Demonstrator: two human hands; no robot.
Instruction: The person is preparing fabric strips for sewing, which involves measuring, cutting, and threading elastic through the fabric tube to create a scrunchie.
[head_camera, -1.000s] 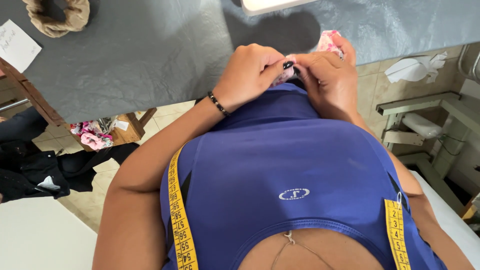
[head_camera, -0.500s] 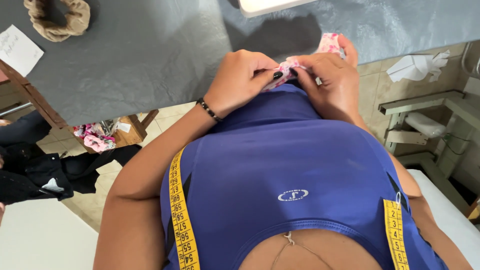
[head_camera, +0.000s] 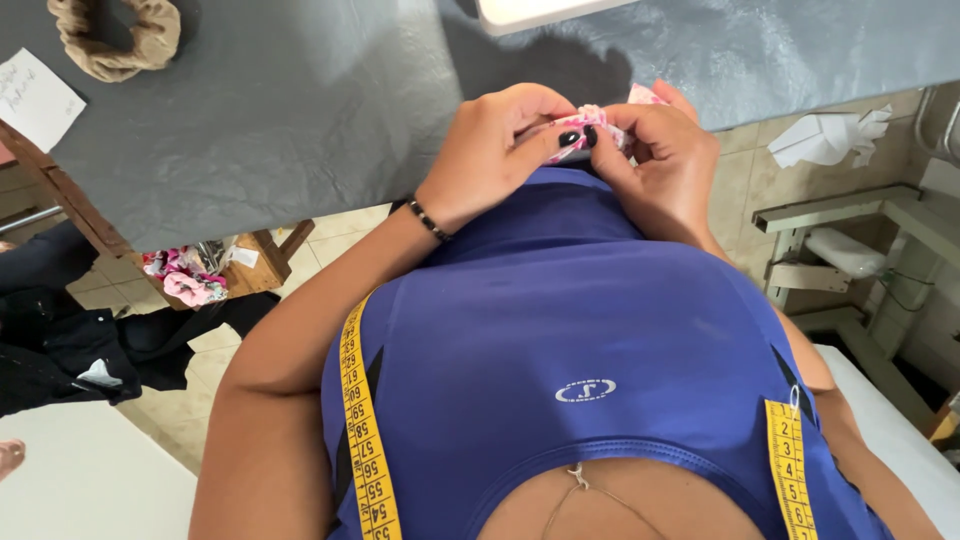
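While held above the grey table (head_camera: 300, 120) edge, a pink floral cloth strip (head_camera: 585, 122), apparently lying left-to-right, is pinched between left hand (head_camera: 500, 145) and right hand (head_camera: 660, 160).

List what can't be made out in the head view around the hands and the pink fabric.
- Pink floral fabric piece: mostly covered by the left hand and right hand; its shape and size are unclear.
- Any needle or thread: too small to tell.
- White object at the top: cut off by the frame edge.
- Table edge near the body: hidden by the blue shirt.
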